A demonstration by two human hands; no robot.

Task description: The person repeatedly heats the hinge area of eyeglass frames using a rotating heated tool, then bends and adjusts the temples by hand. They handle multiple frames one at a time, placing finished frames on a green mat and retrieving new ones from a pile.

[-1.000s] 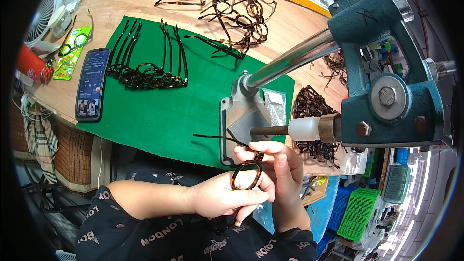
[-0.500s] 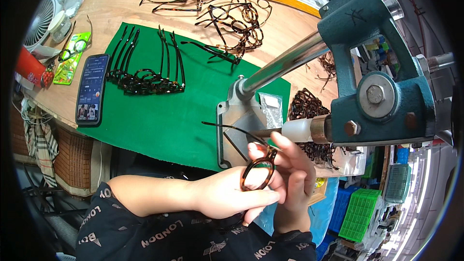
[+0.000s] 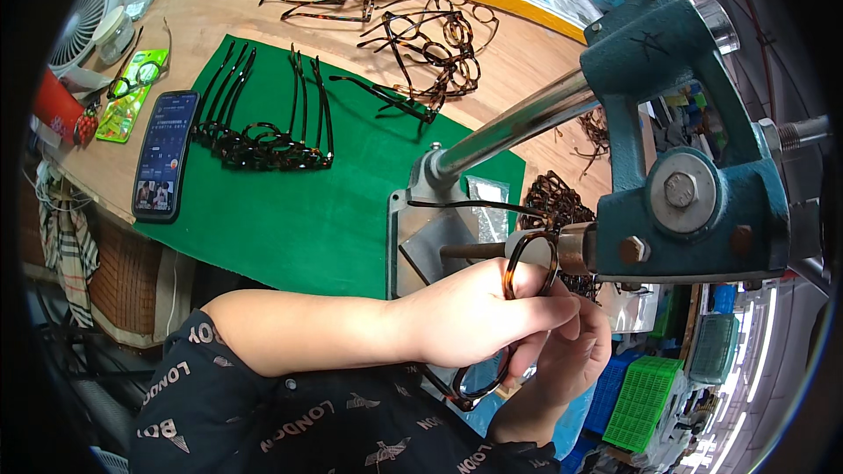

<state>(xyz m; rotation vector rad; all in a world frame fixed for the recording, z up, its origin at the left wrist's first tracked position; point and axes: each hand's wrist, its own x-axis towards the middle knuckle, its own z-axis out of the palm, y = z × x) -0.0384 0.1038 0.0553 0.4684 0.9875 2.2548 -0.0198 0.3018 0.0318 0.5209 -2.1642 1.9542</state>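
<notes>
My left hand point(image 3: 479, 316) is closed on a tortoiseshell eyeglass frame point(image 3: 555, 254), the thumb and fingers pinching it near the bridge. The frame stands on its side, one rim above the hand and the other below, and its upper temple stretches left over the press base. Beside the left thumb, my right hand point(image 3: 584, 355) curls its fingers against the frame; its fingertips are partly hidden. Close behind the upper rim is a teal bench press point(image 3: 680, 145) with a steel column, a metal base point(image 3: 406, 241) and a white collar, partly covered by the frame.
On the green mat point(image 3: 290, 228) lie a row of dark eyeglass frames point(image 3: 263, 145) and a phone point(image 3: 162, 158). More frames point(image 3: 430, 53) are heaped on the wooden table beyond, others right of the column. A fan point(image 3: 79, 26) stands far left; a green crate point(image 3: 645, 399) is low right.
Both hands have moved right with the eyeglass frame, closer to the press. The frame is turned, its second rim now showing below the left hand. The right hand's raised fingers have curled in.
</notes>
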